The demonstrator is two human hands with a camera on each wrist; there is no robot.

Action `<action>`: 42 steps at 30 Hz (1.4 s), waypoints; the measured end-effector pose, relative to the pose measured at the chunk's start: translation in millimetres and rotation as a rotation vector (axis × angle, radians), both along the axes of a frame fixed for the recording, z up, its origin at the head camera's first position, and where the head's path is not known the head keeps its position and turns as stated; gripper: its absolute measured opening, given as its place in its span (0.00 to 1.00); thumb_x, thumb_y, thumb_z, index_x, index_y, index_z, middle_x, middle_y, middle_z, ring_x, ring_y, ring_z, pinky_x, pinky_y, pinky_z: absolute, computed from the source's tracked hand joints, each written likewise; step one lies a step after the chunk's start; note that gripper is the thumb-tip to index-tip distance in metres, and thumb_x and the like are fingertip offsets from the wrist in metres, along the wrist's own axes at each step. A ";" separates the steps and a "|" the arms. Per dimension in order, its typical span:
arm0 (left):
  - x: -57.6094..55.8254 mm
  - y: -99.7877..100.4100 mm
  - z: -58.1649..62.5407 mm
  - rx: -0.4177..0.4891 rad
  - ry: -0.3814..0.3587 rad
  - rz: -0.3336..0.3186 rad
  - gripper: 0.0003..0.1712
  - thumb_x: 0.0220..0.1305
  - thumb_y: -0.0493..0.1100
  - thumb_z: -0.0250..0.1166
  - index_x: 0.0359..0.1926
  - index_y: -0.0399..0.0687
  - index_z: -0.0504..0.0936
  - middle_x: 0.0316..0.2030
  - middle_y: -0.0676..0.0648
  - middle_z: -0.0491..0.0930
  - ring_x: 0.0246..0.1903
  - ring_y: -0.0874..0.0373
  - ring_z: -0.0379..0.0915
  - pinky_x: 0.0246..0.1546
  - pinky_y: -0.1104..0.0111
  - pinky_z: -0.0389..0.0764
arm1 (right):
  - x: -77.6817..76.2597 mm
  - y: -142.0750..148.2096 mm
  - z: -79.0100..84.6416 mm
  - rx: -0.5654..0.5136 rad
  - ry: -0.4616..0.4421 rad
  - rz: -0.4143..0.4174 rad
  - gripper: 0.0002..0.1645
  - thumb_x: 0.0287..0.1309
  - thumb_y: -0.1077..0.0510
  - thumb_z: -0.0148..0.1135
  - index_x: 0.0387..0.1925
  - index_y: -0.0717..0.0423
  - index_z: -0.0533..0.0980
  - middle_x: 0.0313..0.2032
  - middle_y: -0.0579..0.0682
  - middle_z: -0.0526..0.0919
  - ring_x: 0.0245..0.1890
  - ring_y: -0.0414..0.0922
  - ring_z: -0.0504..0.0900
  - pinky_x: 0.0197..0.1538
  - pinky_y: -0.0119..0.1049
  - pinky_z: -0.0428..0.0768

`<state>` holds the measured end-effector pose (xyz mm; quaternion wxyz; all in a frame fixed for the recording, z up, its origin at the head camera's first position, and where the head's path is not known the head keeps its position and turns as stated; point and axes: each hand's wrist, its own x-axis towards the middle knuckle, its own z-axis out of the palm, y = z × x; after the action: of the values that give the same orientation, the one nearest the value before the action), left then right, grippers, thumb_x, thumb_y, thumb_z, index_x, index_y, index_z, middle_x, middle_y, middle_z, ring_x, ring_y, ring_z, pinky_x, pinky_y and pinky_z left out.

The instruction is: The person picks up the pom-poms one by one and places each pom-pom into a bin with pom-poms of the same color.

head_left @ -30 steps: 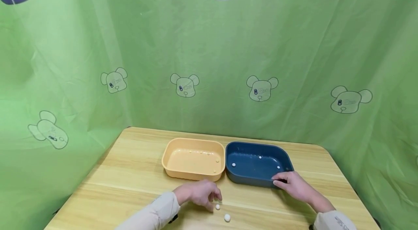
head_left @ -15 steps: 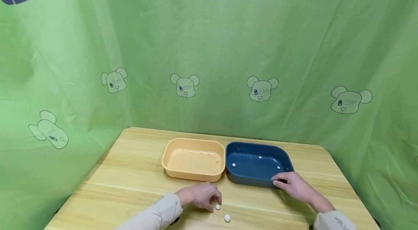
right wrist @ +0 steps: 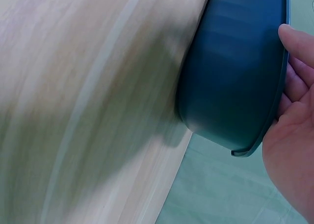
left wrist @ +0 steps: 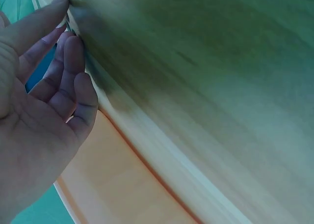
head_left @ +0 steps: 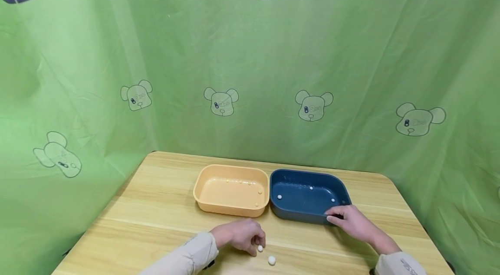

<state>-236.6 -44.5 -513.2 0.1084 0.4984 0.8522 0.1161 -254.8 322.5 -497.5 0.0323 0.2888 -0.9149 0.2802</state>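
Note:
My left hand (head_left: 244, 236) is low over the wooden table, its thumb and fingertips closed about a small white ball (head_left: 260, 248). From the left wrist, a pale bit shows between the thumb (left wrist: 44, 19) and fingers; the rest of the ball is hidden. A larger white ball (head_left: 271, 260) lies on the table just nearer to me. My right hand (head_left: 353, 221) grips the near right rim of a dark blue plastic basin (head_left: 300, 214). In the right wrist view, the thumb (right wrist: 297, 43) lies over the basin's rim, with the fingers curled behind it.
An orange plastic basin (head_left: 230, 211) stands against the blue one's left side, with several tiny yellowish balls inside. White balls (head_left: 279, 197) lie in the blue basin. The wooden table (head_left: 144, 214) ends before a green printed curtain (head_left: 258, 54).
My left hand has shifted slightly right and toward me, its fingertips closing in on the small white ball, which has moved a touch. My right hand keeps its grip on the blue basin.

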 end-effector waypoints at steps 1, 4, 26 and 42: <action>0.2 0.3 -0.3 0.003 -0.001 -0.004 0.10 0.48 0.42 0.75 0.32 0.56 0.83 0.24 0.64 0.71 0.26 0.76 0.64 0.29 0.86 0.64 | 0.1 -0.1 0.6 0.003 -0.008 -0.001 0.08 0.62 0.55 0.60 0.38 0.51 0.83 0.36 0.43 0.84 0.38 0.37 0.80 0.38 0.35 0.78; 1.2 1.5 -1.0 0.003 0.011 -0.007 0.07 0.51 0.43 0.73 0.31 0.56 0.82 0.24 0.65 0.71 0.26 0.77 0.64 0.28 0.86 0.64 | 0.3 -0.8 1.0 0.005 -0.025 -0.002 0.08 0.62 0.53 0.60 0.38 0.50 0.83 0.36 0.43 0.84 0.39 0.37 0.80 0.39 0.35 0.78; 3.2 6.0 15.5 0.034 -0.037 0.080 0.06 0.53 0.43 0.71 0.30 0.57 0.81 0.22 0.66 0.71 0.24 0.76 0.65 0.28 0.84 0.67 | 0.8 -0.5 1.4 0.004 -0.011 -0.002 0.08 0.62 0.53 0.60 0.37 0.50 0.83 0.36 0.43 0.84 0.39 0.37 0.80 0.39 0.35 0.78; 1.5 14.3 27.5 0.108 -0.049 0.101 0.05 0.55 0.43 0.70 0.30 0.55 0.80 0.23 0.66 0.72 0.25 0.76 0.66 0.30 0.84 0.68 | 0.2 -0.1 2.0 -0.005 -0.011 0.000 0.08 0.62 0.53 0.60 0.38 0.51 0.83 0.36 0.43 0.84 0.39 0.37 0.80 0.39 0.35 0.79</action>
<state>-235.1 -30.2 -485.8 0.0962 0.4570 0.8658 0.1797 -254.6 322.4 -495.6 0.0278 0.2872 -0.9144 0.2839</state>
